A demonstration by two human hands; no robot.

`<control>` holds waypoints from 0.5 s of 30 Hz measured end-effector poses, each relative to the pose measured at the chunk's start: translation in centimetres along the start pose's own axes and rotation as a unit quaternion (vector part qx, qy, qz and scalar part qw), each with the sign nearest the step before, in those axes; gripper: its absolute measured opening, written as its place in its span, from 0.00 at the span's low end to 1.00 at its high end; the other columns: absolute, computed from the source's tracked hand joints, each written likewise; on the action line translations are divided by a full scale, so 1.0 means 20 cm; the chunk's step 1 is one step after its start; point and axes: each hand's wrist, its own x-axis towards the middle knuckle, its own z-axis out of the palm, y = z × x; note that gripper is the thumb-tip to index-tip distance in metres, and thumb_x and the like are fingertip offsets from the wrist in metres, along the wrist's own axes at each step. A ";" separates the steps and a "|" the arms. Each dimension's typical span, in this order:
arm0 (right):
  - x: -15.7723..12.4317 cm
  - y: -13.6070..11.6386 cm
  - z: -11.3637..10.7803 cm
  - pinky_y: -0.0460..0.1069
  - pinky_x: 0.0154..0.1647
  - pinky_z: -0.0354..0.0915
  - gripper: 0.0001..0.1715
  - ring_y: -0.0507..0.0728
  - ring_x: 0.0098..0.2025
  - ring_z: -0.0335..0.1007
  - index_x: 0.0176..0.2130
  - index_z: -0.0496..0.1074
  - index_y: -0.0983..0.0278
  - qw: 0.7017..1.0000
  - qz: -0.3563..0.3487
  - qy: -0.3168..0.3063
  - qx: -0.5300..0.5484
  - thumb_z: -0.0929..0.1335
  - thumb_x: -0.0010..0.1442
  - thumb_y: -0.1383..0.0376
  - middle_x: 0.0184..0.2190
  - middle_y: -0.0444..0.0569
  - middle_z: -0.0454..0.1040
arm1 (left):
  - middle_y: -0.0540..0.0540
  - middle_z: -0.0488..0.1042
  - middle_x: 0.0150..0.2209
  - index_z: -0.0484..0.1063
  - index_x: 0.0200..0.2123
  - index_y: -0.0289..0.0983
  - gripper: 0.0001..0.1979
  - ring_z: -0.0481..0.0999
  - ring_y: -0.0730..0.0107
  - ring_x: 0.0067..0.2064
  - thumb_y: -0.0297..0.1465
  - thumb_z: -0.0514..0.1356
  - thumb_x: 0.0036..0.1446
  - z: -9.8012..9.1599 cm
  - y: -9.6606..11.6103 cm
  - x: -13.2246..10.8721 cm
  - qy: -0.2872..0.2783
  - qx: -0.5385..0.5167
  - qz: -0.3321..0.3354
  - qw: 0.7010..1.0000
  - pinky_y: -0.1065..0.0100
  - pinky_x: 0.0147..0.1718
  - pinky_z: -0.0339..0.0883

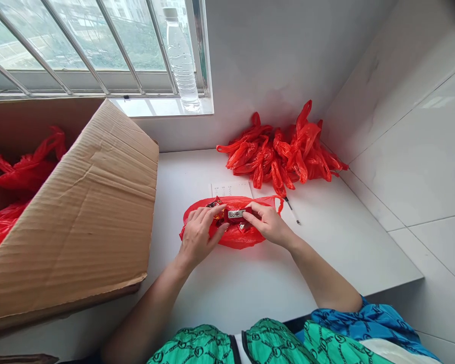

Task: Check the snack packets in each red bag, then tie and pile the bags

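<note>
Head camera: I'd hold the packet [235, 214] level over the red bag [238, 243], right hand [271, 222] pinching it, left hand [199, 231] loosely spread, possibly touching.

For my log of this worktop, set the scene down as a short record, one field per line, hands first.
Right hand: holds a small dark-red packet with a white label
Left hand: at the packet's left end
Under the hands: opened red plastic bag, shiny wrapped items inside
Behind the bag: sheet of paper with writing; pile of red plastic bags
Right of the bag: pen
Left: cardboard box, red bags inside
Windowsill: clear plastic bottle, standing
</note>
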 end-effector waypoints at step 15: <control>0.01 0.03 0.01 0.48 0.31 0.62 0.21 0.54 0.29 0.70 0.32 0.68 0.60 0.993 -0.020 0.006 -0.118 0.56 0.72 0.59 0.26 0.42 0.72 | 0.42 0.78 0.46 0.67 0.59 0.41 0.21 0.75 0.58 0.47 0.39 0.57 0.65 0.03 -0.02 -0.01 -0.044 0.056 0.022 0.997 0.58 0.50 0.62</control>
